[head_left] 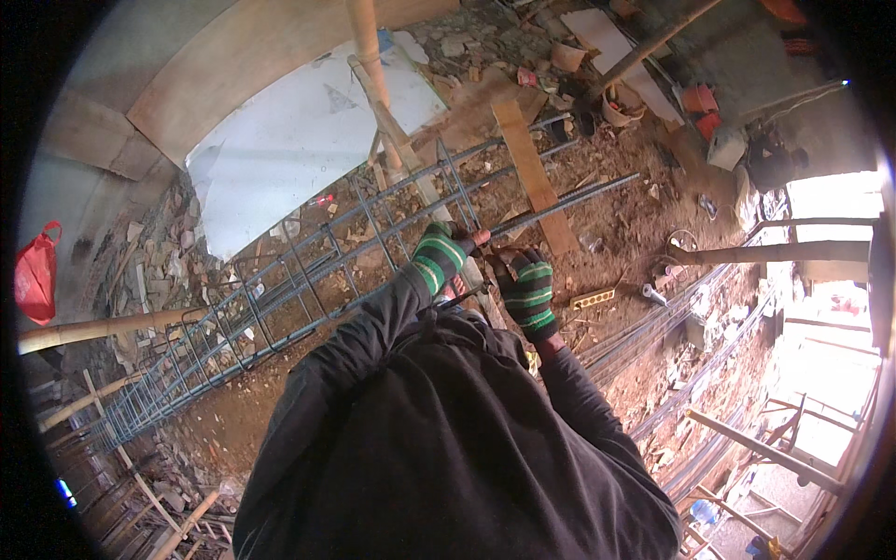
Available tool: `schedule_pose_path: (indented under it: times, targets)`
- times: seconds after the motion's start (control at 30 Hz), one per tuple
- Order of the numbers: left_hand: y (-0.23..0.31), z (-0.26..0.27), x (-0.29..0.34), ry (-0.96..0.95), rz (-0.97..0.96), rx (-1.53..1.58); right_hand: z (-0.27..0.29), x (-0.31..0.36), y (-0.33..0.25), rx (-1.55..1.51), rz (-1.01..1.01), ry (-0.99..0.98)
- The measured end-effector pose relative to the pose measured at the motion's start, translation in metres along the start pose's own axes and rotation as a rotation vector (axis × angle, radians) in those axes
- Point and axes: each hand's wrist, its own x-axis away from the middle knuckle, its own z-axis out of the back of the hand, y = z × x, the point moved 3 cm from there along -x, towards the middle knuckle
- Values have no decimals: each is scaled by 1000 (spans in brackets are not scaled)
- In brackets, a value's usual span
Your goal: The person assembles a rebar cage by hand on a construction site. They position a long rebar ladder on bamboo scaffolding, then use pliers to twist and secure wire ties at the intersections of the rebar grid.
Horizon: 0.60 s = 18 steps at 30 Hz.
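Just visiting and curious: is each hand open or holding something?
Left hand: curled at the metal bars, grip unclear.
Right hand: curled; whether it holds anything can't be told.

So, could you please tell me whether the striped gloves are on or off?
On: the striped gloves wrap the backs of the left hand and right hand, green bands showing near the wrists.

From the wearer's head, one wide fisheye view looks steeply down over a dark grey cloth jacket (448,429) filling the lower middle. The left hand (439,254) and right hand (527,287), in green-and-black striped gloves (535,303), lie near, around the centre; brown rubble-strewn ground (625,219) spreads farther off.
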Motion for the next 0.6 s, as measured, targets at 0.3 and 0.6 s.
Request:
schedule_pose_path:
  times: [0.3, 0.6]
  targets:
    - [5, 3, -3, -23, 31, -84, 14, -4, -5, 222, 129, -174]
    - [0, 2, -6, -68, 58, 12, -1, 0, -17, 309, 60, -124]
